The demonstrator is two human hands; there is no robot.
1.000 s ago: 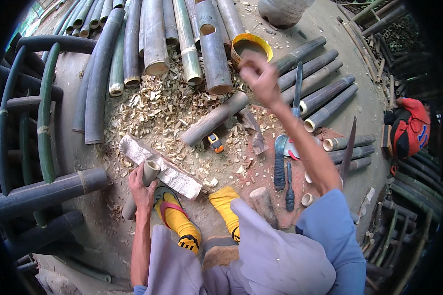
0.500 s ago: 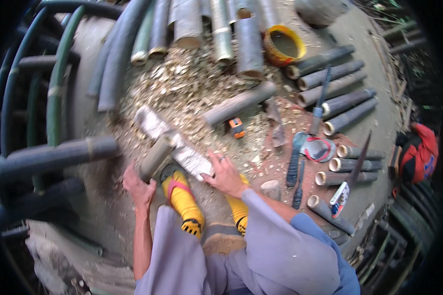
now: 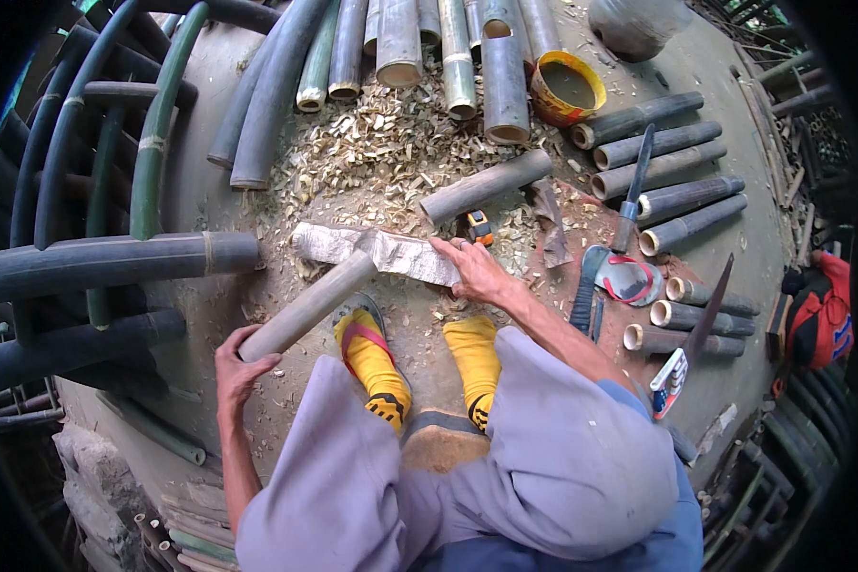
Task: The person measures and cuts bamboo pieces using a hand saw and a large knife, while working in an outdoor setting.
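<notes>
Bamboo section (image 3: pixel 307 307) sits propped at a slant, its upper end resting on the pale chopping block (image 3: pixel 377 250), its lower end held in the left hand (image 3: pixel 238 367). Left grip is closed around that lower end, fingers wrapped on the tube. Right hand (image 3: pixel 475 270) lies on the right end of the block, fingers spread flat, holding nothing; grip open.

Ground around the block is covered in wood chips (image 3: pixel 381 153). Person is seated, feet in yellow socks (image 3: pixel 377 367) and sandals just below the block. Tape measure (image 3: pixel 478 227) lies just beyond the right hand, next to another cut bamboo length (image 3: pixel 486 186). Long blade tools (image 3: pixel 632 191) and a row of short tubes (image 3: pixel 667 181) lie to the right, well apart from the hands.

Judgement: step in hand looks like positioning the workpiece on the block, right hand steadying the block. Next move likely calls for a tool in the right hand; nearest blades lie to its right, so a reach across is needed while the left keeps the tube steady.
</notes>
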